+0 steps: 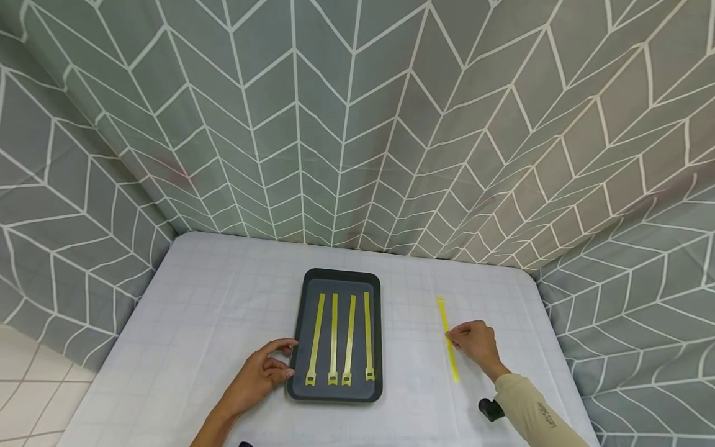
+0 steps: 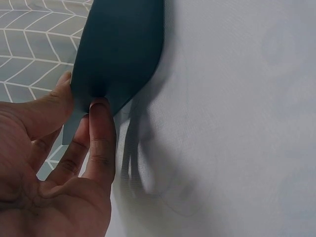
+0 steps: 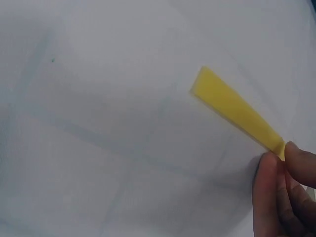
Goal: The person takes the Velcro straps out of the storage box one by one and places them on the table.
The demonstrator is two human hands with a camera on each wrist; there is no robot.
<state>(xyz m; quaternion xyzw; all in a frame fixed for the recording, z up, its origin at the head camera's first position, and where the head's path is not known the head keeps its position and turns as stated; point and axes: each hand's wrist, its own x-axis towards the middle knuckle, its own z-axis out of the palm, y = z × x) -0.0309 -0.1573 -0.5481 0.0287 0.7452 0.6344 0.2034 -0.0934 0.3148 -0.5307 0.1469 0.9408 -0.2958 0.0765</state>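
Strap (image 1: pixel 444 316), yellow: right of tray (image 1: pixel 377 335), pinched mid-length by right hand (image 1: pixel 476 343). Tray: dark, four similar straps (image 1: pixel 334 338) inside, left rim held by left hand (image 1: pixel 259 377). Step, apparently: strap handling; next move likely calls for firm pinch.

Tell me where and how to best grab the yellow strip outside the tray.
Pinch the yellow strip near its middle, coming from the right, where the right hand pinches it. It is long and narrow, with a long edge facing that hand, so a middle grip should probably balance both ends.
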